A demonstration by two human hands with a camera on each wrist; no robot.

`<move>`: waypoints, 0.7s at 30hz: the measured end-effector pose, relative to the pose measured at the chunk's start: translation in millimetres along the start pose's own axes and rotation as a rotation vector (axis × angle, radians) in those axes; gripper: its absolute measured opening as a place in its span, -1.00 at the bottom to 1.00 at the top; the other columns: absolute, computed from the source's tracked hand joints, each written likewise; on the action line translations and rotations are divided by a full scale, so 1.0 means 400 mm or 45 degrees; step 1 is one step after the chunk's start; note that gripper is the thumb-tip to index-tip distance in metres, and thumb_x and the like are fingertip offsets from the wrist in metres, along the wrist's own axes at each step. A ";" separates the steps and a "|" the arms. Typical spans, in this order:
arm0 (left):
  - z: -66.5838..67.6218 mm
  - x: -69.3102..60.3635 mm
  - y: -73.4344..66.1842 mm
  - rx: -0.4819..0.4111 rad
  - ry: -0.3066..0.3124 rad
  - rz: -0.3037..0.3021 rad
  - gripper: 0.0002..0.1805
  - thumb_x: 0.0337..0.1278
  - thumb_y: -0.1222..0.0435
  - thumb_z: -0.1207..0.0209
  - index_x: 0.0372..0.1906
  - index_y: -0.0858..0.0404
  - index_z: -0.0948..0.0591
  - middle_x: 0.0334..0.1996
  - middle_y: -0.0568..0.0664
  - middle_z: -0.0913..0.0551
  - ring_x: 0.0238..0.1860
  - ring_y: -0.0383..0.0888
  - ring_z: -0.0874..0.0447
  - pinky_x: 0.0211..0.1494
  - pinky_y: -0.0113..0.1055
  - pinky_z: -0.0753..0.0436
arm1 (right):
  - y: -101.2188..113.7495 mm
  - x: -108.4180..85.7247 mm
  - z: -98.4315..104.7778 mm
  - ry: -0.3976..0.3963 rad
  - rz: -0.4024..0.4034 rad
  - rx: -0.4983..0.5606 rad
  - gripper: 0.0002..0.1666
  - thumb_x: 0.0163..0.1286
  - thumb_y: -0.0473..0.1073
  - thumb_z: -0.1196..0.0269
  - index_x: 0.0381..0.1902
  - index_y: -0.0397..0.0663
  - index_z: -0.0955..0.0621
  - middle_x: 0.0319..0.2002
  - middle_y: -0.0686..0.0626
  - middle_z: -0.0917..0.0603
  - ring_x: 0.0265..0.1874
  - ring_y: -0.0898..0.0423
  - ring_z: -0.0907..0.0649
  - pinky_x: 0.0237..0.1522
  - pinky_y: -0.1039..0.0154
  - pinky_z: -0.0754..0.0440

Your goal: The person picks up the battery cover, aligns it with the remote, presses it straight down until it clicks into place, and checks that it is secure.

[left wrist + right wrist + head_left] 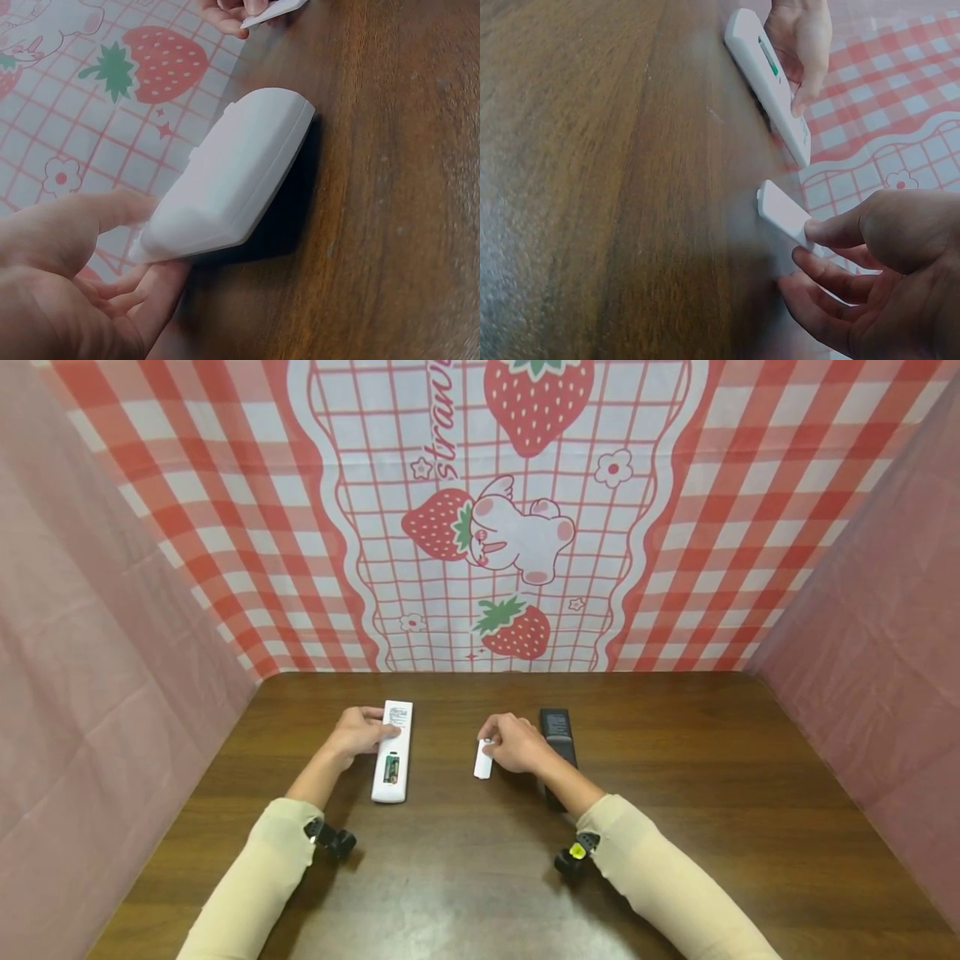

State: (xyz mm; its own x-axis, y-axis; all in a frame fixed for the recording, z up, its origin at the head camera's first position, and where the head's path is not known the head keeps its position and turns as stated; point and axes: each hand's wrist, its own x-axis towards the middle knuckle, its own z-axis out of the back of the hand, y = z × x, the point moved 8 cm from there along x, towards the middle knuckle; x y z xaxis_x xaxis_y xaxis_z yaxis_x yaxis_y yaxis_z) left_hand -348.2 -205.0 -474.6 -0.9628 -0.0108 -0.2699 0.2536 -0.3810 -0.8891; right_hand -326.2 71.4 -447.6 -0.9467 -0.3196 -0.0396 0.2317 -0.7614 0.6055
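Currently I hold the white remote (393, 743) in my left hand (358, 733), back side up over the left part of the desk (480, 868), its battery bay (392, 770) uncovered. Left fingers: closed narrowly on the remote's edge, thumb across the back, others underneath. Right hand (517, 745): thumb and fingertips nearly together, pinching one end of the small white cover (483, 763), the other end free. Cover and remote are well apart. Black remote (556, 724) lies partly beneath my right forearm. Method, in my judgement: brace the remote firmly, thumb clear of the bay; pinch the cover lightly, level, without bending its tab.
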 end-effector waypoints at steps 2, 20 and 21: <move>-0.001 -0.001 0.001 0.007 0.004 0.005 -0.35 0.47 0.39 -0.35 0.52 0.59 -0.48 0.26 0.40 -0.76 -0.14 -0.19 -0.79 0.12 -0.19 -0.97 | 0.000 -0.001 0.000 0.002 0.001 0.003 -0.81 0.49 -0.27 -0.45 0.02 -0.09 -0.80 -0.13 -0.14 -0.89 -0.18 0.00 -0.79 -0.15 0.16 -0.72; 0.001 -0.002 0.008 -0.022 0.029 0.000 -0.31 0.52 0.38 -0.32 0.59 0.58 -0.41 0.20 0.31 -0.79 -0.14 -0.21 -0.78 0.18 -0.10 -0.96 | 0.002 -0.009 0.007 0.006 0.038 0.075 -0.85 0.48 -0.30 -0.46 -0.03 -0.10 -0.79 -0.28 -0.08 -0.78 -0.31 0.08 -0.64 -0.24 0.30 -0.56; 0.002 -0.003 0.007 -0.019 0.032 -0.002 -0.31 0.53 0.38 -0.31 0.60 0.58 -0.40 0.20 0.31 -0.79 -0.14 -0.21 -0.78 0.18 -0.10 -0.97 | 0.002 -0.010 0.007 0.009 0.037 0.078 -0.85 0.48 -0.30 -0.46 -0.03 -0.10 -0.79 -0.28 -0.08 -0.78 -0.32 0.08 -0.64 -0.25 0.30 -0.56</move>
State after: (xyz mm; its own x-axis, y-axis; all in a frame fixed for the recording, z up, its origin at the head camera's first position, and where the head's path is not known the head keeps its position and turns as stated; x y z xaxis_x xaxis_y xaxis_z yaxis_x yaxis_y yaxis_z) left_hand -346.4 -206.7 -476.5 -0.9607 0.0132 -0.2774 0.2534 -0.3669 -0.8951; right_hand -322.8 73.6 -444.5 -0.9383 -0.3448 -0.0267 0.2446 -0.7161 0.6537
